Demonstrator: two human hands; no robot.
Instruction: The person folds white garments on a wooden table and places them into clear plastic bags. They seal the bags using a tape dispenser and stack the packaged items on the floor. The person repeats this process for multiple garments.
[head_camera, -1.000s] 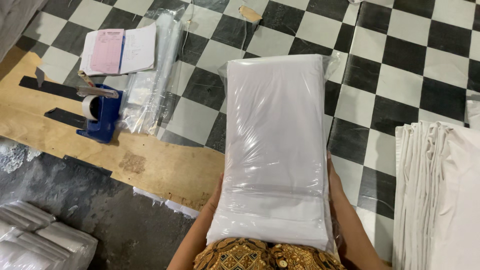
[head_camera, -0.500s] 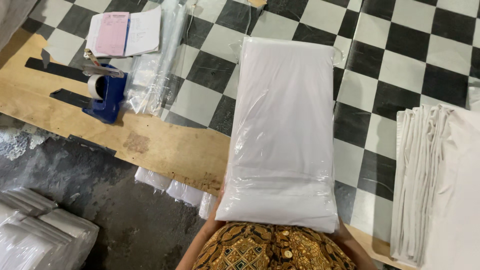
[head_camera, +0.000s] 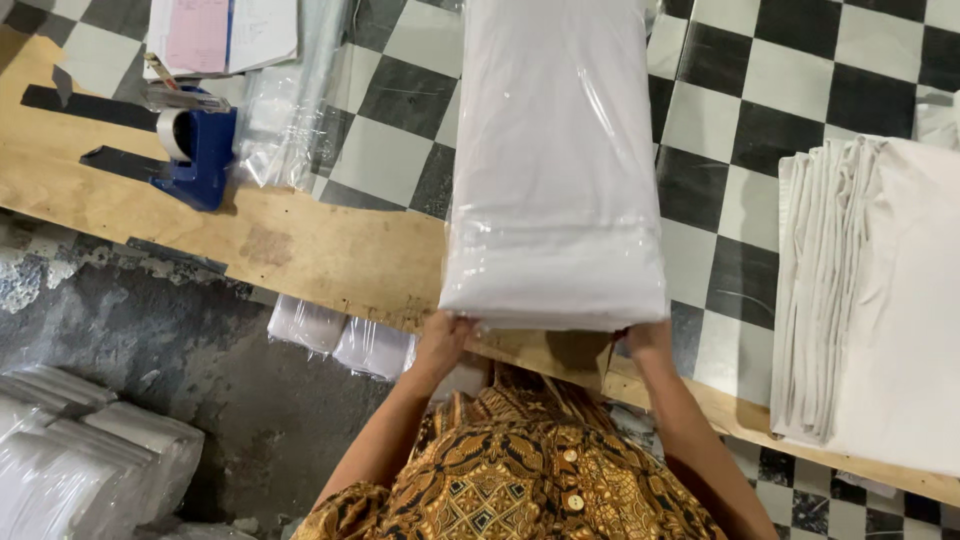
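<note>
A long pack of white folded cloth in clear plastic wrap (head_camera: 556, 160) lies lengthwise on the black-and-white checkered tabletop (head_camera: 740, 110), its near end over the wooden table edge (head_camera: 330, 255). My left hand (head_camera: 441, 340) grips the pack's near left corner from below. My right hand (head_camera: 648, 342) holds the near right corner, fingers tucked under the pack. Both forearms reach up from my patterned brown shirt.
A stack of folded white cloth (head_camera: 870, 290) sits at the right. A blue tape dispenser (head_camera: 195, 145), papers (head_camera: 220, 35) and clear plastic bags (head_camera: 290, 110) lie at the left. Wrapped packs rest below the table (head_camera: 340, 335) and on the floor at bottom left (head_camera: 80, 450).
The wrapped pack has slid farther away across the table. My hands have shifted from its sides to its near end corners.
</note>
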